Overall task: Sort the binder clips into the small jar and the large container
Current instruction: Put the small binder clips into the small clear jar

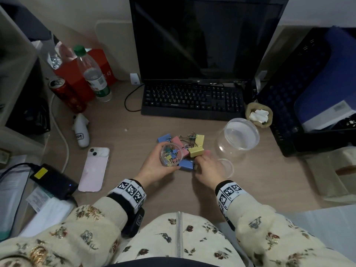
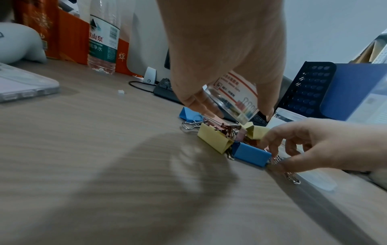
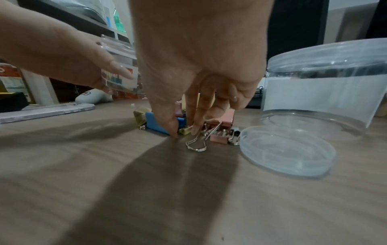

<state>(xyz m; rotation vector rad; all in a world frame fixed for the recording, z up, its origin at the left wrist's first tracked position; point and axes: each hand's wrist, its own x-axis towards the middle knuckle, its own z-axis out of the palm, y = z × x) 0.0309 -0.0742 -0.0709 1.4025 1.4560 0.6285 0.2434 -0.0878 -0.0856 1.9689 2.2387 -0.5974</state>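
Note:
My left hand [image 1: 154, 163] grips a small clear jar [image 1: 171, 154], tilted above the desk, with several small coloured clips inside. Under and beside it lies a pile of large binder clips [image 1: 196, 151] in blue, pink and yellow. My right hand [image 3: 185, 131] reaches down at the pile's near edge. Its thumb and forefinger pinch a small yellow clip [image 3: 186, 130] next to a large blue clip [image 2: 251, 154]. The large clear container [image 1: 238, 134] stands open to the right with no clips visible inside. A clear lid [image 1: 226, 166] lies flat in front of it.
A keyboard [image 1: 192, 99] and a monitor [image 1: 208, 37] stand behind the pile. A pink phone [image 1: 94, 169], a water bottle [image 1: 93, 74], a red can [image 1: 65, 93] and a black charger [image 1: 52, 180] are on the left. A black mesh tray [image 1: 300, 93] is at the right.

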